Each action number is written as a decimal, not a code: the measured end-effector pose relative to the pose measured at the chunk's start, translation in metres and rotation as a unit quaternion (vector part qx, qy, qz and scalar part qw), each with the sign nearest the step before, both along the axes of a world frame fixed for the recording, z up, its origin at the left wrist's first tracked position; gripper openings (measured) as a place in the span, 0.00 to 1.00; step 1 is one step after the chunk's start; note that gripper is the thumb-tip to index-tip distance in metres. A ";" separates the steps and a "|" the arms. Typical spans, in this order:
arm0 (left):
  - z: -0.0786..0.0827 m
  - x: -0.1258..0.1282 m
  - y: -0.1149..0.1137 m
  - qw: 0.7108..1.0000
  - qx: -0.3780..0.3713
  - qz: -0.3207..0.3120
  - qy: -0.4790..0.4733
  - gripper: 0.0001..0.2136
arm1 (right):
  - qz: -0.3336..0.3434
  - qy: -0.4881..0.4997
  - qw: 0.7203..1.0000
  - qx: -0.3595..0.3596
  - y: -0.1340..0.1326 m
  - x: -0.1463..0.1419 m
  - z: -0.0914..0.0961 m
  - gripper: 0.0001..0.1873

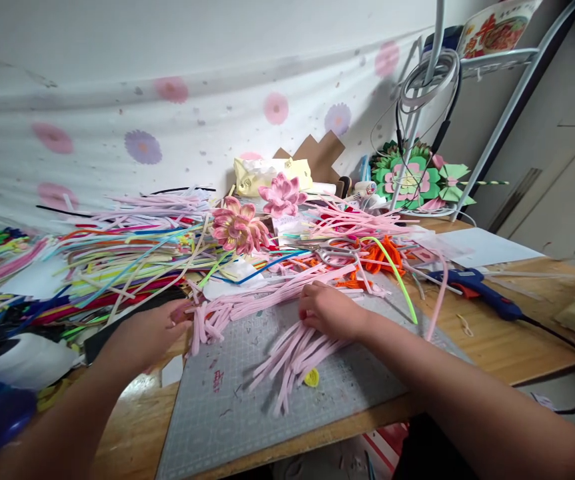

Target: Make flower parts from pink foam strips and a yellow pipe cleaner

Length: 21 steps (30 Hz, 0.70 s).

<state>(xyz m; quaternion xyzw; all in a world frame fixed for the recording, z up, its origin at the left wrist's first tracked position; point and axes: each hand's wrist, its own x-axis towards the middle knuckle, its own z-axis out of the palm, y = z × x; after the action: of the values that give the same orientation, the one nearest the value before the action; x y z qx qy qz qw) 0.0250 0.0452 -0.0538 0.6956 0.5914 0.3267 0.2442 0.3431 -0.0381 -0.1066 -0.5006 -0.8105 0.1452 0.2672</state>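
My right hand [325, 308] is curled over a bundle of pale pink pipe cleaners [295, 357], whose loose ends fan out toward the front of the grey cutting mat [232, 407]. A second, longer bundle of pink pipe cleaners [262, 300] lies behind it across the mat. At that bundle's bent left end, my left hand [175, 317] has its fingers bent in against the pipe cleaners; its fingertips are partly hidden. A small yellow coil [311, 378] rests beside the front bundle. Scissors [337, 255] lie behind my right hand.
Pipe cleaners of many colours [132, 260] are heaped at left. Two pink flowers [241, 227] stand at the back. A blue glue gun [482, 290] lies at right, its cord trailing off the table. Behind it rises a white metal rack [497, 147]. A green paper flower [407, 179] leans there.
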 end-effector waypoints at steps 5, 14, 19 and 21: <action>0.006 0.037 -0.020 0.995 0.065 -0.074 0.024 0.10 | -0.067 0.133 0.989 -0.026 -0.003 0.003 0.014 0.03; -0.008 0.142 -0.055 0.856 -0.179 -0.251 -0.416 0.05 | 0.003 0.506 0.839 -0.198 -0.037 -0.025 0.031 0.12; -0.024 0.141 -0.056 0.779 -0.286 -0.211 -0.516 0.05 | 0.039 0.361 0.932 -0.008 -0.045 -0.019 0.036 0.09; -0.027 0.140 -0.058 0.743 -0.324 -0.207 -0.547 0.05 | 0.038 0.264 0.959 0.094 -0.046 -0.020 0.036 0.10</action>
<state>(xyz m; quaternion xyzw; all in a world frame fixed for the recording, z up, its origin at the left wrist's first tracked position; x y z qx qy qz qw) 0.1654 -0.0128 -0.0812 0.3816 0.2678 0.3816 0.7981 0.3227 -0.0841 -0.0710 -0.3856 -0.7400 0.2050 0.5116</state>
